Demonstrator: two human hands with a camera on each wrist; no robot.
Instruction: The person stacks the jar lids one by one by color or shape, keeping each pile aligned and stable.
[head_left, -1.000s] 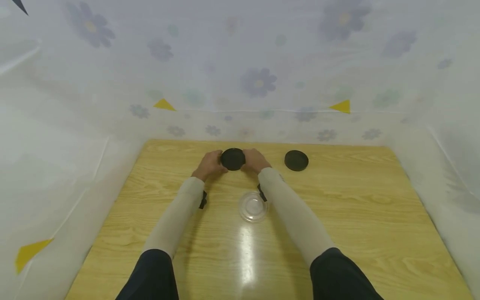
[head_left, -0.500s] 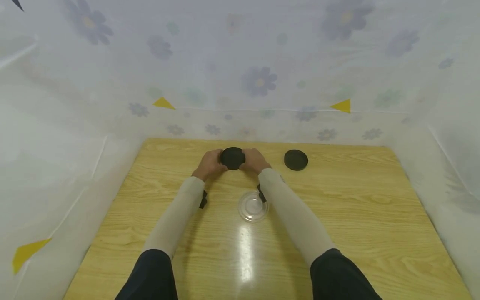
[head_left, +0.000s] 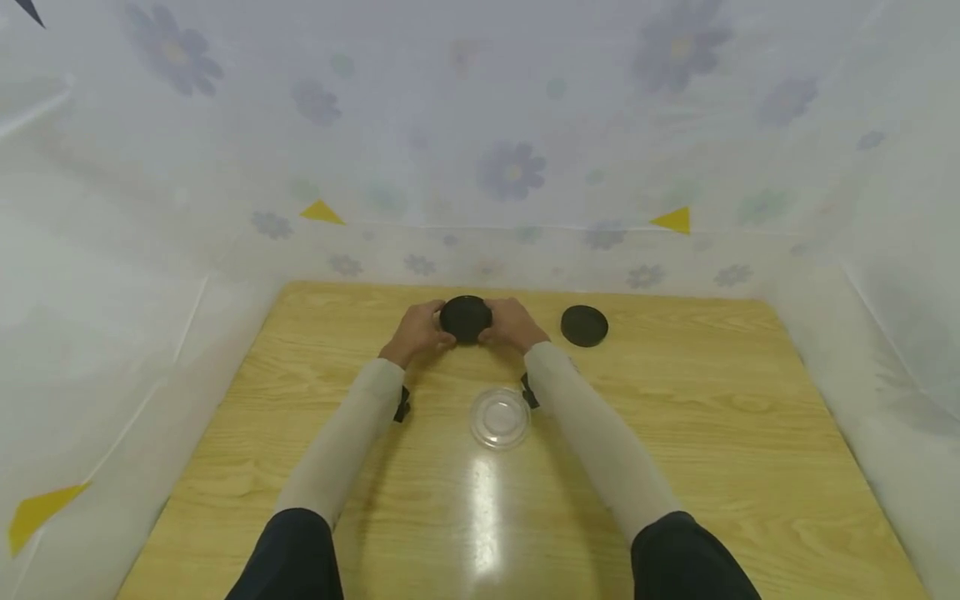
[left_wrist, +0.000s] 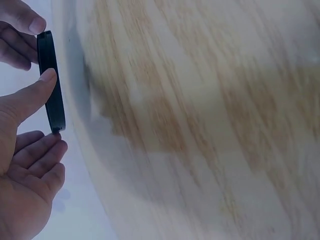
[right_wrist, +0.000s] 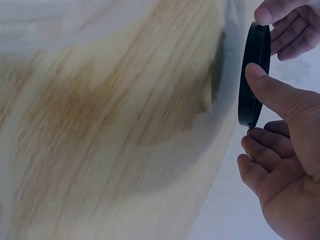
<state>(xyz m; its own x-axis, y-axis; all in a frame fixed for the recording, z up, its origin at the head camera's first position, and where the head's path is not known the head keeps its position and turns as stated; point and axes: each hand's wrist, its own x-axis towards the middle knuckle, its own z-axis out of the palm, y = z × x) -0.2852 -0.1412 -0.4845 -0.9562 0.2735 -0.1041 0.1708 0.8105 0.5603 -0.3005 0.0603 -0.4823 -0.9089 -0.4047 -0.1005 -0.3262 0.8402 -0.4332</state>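
Here we have the left hand [head_left: 417, 330] and right hand [head_left: 514, 323] clamped on opposite edges of the black disc [head_left: 466, 320], over the desk's [head_left: 712, 433] far side, presumably sharing the grip for balance; the clear dish [head_left: 500, 419] sits nearer us, leaving them room.

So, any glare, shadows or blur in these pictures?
Head view: a glare streak on the wood-grain table, soft shadows beside the sleeves. Left wrist view: the table edge bows, its grain is smeared, the black disc sharper. Right wrist view: something pale at top left is too blurred to name.
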